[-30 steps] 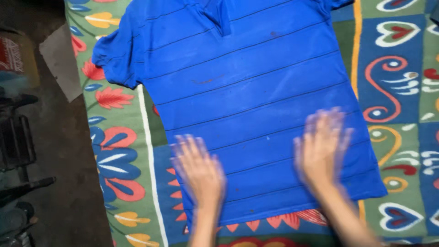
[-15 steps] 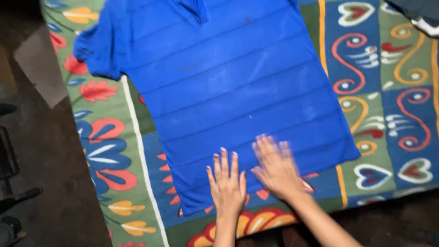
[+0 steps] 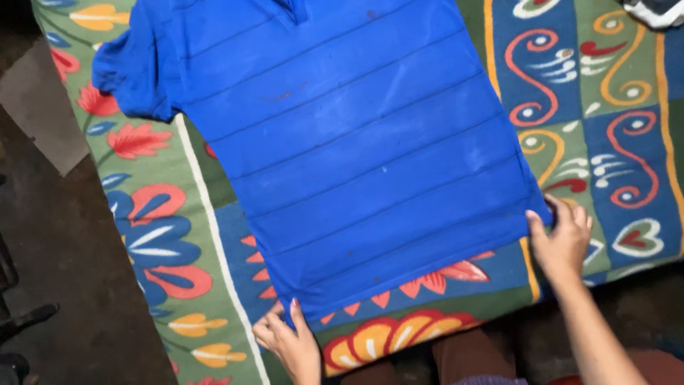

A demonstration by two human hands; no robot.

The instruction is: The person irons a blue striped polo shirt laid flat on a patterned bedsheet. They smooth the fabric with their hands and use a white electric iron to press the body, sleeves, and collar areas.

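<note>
Light falls evenly from above on the blue shirt (image 3: 356, 142) and the patterned mat (image 3: 605, 128), with pale, washed-out patches on the cloth between the two gripped hem corners. Beyond the left hand (image 3: 288, 346), the floor (image 3: 64, 271) sinks into deep shadow. Below the right hand (image 3: 563, 239) the edge is dim too. Focus is slightly soft throughout, with grain in the dark parts.

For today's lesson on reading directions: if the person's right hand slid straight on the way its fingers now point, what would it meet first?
The right hand points up and leftward, its fingertips already on the bottom corner of the blue shirt. Going straight on, it would probably meet only more of that shirt's striped fabric, lying flat on the patterned blanket.
</note>
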